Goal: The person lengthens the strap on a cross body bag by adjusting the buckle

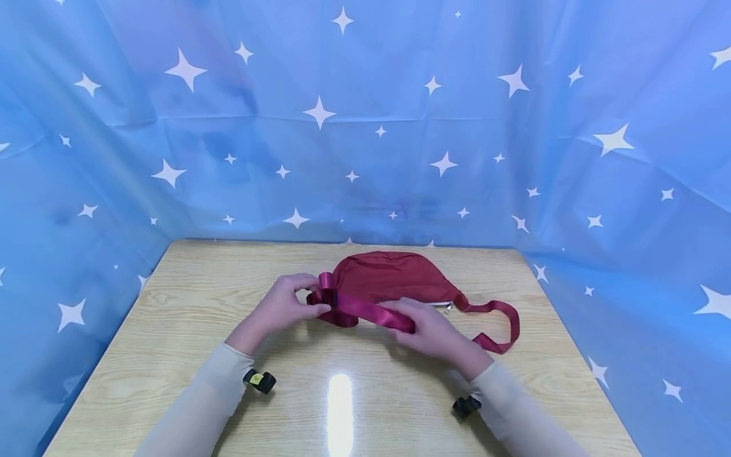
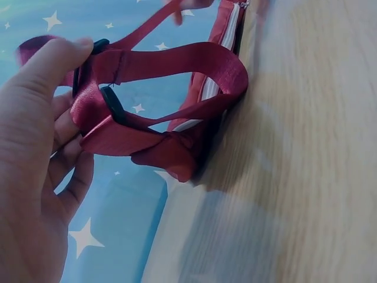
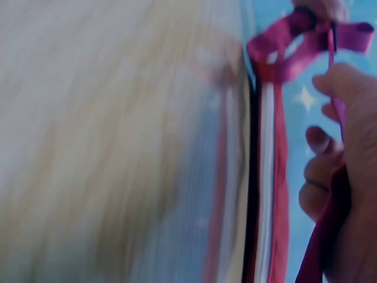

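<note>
A dark red waist bag (image 1: 388,274) lies on the table with its white zipper along the near edge. My left hand (image 1: 288,298) pinches its strap at a black slider buckle (image 2: 113,105), thumb on top, fingers behind. Loops of the strap stand out around the buckle in the left wrist view. A stretch of strap (image 1: 365,309) runs fairly straight from there to my right hand (image 1: 425,327), whose curled fingers grip it just in front of the bag. In the right wrist view the strap also hangs below that hand (image 3: 359,147).
The other strap end (image 1: 508,317) curves over the table to the right of the bag. A metal zipper pull (image 1: 448,308) shows near the right hand. Behind the wooden table (image 1: 228,273) hangs a blue curtain (image 1: 388,82) with white stars.
</note>
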A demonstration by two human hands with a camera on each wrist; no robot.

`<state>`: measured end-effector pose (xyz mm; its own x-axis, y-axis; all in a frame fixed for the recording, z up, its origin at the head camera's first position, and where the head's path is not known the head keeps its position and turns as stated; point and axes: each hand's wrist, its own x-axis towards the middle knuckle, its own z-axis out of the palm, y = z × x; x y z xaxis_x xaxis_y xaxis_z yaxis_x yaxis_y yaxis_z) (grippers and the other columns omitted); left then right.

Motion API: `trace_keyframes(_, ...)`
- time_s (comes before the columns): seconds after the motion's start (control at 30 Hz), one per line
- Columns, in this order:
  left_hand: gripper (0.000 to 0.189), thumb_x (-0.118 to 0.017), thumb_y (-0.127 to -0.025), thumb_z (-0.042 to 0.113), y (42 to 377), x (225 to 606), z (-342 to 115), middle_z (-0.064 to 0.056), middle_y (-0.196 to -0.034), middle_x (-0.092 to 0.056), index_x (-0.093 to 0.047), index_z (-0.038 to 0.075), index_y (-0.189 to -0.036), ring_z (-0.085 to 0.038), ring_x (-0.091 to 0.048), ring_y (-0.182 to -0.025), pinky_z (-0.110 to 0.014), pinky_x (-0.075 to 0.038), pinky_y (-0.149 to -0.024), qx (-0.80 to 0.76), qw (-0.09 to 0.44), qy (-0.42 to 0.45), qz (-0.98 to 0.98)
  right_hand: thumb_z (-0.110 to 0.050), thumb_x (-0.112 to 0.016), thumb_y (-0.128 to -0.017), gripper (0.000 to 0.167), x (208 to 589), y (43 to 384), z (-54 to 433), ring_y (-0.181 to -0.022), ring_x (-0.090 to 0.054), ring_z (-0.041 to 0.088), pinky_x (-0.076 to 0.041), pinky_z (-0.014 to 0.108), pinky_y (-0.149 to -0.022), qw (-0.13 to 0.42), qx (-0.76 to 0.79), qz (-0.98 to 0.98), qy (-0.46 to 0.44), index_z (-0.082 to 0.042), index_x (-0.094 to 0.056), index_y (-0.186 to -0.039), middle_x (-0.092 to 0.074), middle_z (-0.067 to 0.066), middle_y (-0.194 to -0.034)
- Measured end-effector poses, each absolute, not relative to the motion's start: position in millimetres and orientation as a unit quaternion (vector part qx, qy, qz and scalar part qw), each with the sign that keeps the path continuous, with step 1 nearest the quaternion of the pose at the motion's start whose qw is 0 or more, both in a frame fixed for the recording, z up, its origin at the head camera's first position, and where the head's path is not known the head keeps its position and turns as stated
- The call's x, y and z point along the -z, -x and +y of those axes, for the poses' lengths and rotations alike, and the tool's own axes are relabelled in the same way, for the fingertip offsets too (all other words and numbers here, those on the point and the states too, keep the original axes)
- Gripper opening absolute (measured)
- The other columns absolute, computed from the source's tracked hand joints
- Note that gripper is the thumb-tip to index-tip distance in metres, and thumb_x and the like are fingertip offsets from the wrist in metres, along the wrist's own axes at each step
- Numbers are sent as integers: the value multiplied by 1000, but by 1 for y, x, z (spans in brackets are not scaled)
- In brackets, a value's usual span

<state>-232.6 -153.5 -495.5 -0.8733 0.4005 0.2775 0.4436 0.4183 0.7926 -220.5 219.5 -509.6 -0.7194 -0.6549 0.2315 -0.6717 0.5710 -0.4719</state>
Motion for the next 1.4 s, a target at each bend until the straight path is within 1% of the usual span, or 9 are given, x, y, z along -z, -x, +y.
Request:
trace_keyframes(0.17,40,-96,-89,21,234,494,-155,10,-100,-74,-83,19,-126,-18,-67,-90,-28,-51,-63,469,33,245,-848,-28,-89,-93,65,513,224,244,-89,-56,7,-51,26,-69,17,-242,-897,-370,-36,-65,-153,-63,-15,-114)
trace_keyframes(0.33,43,-96,-89,21,234,495,-153,7,-104,-75,-82,14,-129,-21,-67,-84,-28,-51,-58,477,28,249,-842,-46,-84,-97,65,510,222,228,-84,-55,8,-53,33,-72,5,-190,-911,-367,-26,-62,-155,-61,-8,-108)
trace_keyframes(0.43,45,-96,-89,22,235,497,-152,4,-107,-75,-81,12,-130,-27,-66,-70,-28,-52,-55,484,23,250,-839,-54,-82,-98,74,509,218,200,-92,-62,14,-58,42,-86,3,-182,-917,-354,-18,-58,-158,-65,-2,-115)
trace_keyframes(0.53,46,-96,-89,23,235,497,-152,3,-107,-75,-81,10,-131,-27,-63,-64,-28,-52,-54,483,25,255,-837,-52,-84,-97,76,508,215,168,-108,-67,20,-57,49,-99,14,-210,-917,-340,-14,-58,-156,-68,4,-127)
trace_keyframes(0.67,46,-96,-90,23,234,497,-152,3,-106,-75,-80,10,-131,-22,-64,-69,-28,-53,-54,476,34,265,-838,-42,-86,-98,63,507,215,132,-117,-66,20,-57,45,-102,28,-282,-903,-322,-13,-63,-149,-68,4,-131)
trace_keyframes(0.9,44,-96,-90,22,235,497,-152,5,-107,-76,-81,13,-130,-25,-66,-71,-29,-53,-54,473,36,267,-839,-23,-87,-99,35,504,220,108,-112,-67,18,-59,39,-100,44,-362,-879,-306,-12,-69,-127,-65,1,-119)
trace_keyframes(1.13,42,-96,-90,23,235,498,-155,8,-102,-75,-82,16,-129,-22,-67,-84,-29,-50,-56,468,43,264,-842,-18,-85,-99,33,503,224,114,-111,-67,14,-59,37,-100,34,-412,-859,-303,-15,-64,-124,-68,-3,-118)
trace_keyframes(1.3,43,-96,-89,24,234,496,-157,9,-105,-76,-82,16,-129,-17,-67,-89,-30,-53,-60,467,37,257,-846,-18,-83,-99,35,501,227,120,-100,-64,14,-58,33,-83,22,-429,-849,-309,-16,-65,-128,-70,-3,-120)
trace_keyframes(1.4,43,-96,-89,25,234,496,-157,9,-105,-76,-82,17,-129,-17,-67,-90,-30,-53,-61,467,33,254,-846,-18,-83,-98,36,500,230,124,-96,-64,14,-57,33,-79,15,-431,-847,-310,-16,-67,-130,-71,-3,-122)
